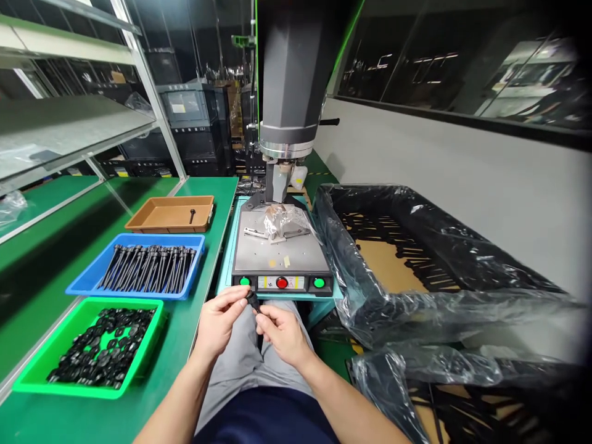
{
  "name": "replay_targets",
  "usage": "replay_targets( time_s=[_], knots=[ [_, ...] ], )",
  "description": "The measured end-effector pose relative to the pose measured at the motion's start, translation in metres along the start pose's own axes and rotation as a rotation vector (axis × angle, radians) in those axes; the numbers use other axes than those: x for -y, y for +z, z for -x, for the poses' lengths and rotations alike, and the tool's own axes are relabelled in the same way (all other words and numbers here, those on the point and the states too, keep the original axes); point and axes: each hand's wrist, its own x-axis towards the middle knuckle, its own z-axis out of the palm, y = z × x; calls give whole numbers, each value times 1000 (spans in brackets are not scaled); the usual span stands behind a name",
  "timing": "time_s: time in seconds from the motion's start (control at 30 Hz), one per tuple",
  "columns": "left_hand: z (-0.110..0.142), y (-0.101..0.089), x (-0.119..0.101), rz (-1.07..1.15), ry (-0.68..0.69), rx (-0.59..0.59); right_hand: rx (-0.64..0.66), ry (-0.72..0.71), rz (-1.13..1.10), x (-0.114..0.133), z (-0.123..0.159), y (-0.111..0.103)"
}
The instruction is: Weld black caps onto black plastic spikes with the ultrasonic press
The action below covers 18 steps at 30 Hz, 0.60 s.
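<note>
Above my lap, just in front of the press, both hands meet at a small black part (252,300) with a round head, perhaps one of the headed rods. My left hand (222,320) pinches its round end between thumb and fingertips. Lower down, the fingers of my right hand (282,333) are closed on its narrower end, and they hide much of it. Left of my hands, a blue tray (87,283) holds many black headed rods (148,268). Nearer to me, small round black caps (102,354) fill much of a green tray (41,376).
A machine head (291,74) hangs over a metal plate (259,256) bearing a plastic-wrapped fixture (277,225). Two green buttons flank a red button (282,283). A brown tray (157,216) holds one rod. Black-lined bins (361,314) with dark parts stand at right.
</note>
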Motion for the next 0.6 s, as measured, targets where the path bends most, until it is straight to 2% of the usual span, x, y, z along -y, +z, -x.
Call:
replay_targets(
  time_s=[0.23, 0.4, 0.6],
  knots=[
    [-10, -1, 9, 85, -53, 31, 62, 110, -189, -10, -11, 2],
    [-18, -2, 18, 60, -41, 63, 80, 199, -328, -11, -18, 0],
    [-25, 6, 28, 71, -84, 60, 26, 175, -274, -13, -25, -1]
  ],
)
